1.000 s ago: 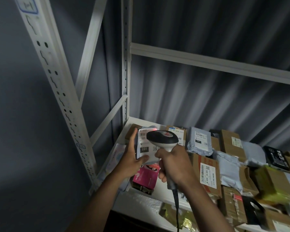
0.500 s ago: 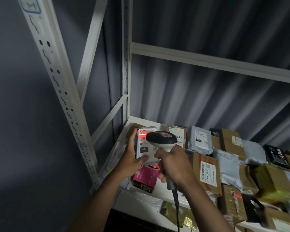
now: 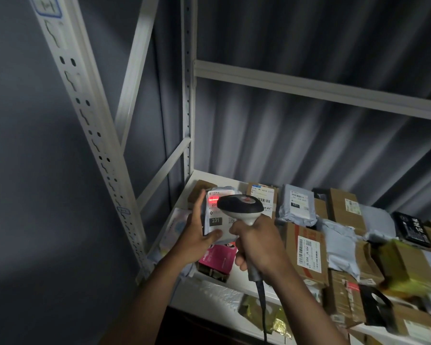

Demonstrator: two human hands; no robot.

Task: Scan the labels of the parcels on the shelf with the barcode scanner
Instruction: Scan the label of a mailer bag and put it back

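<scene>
in the head view the left hand holds a white parcel upright above the left end of the shelf, fingers straight along its left edge and thumb pressed on its lower front, while the right hand is wrapped around the handle of the barcode scanner. the scanner's head sits just in front of the parcel, and a red glow falls on its label above the number 231. more parcels crowd the shelf to the right, among them a brown box and a grey mailer bag.

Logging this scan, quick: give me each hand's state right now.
Left hand: holds the white parcel upright, thumb pressed on its label.
Right hand: grips the barcode scanner by its handle.
</scene>
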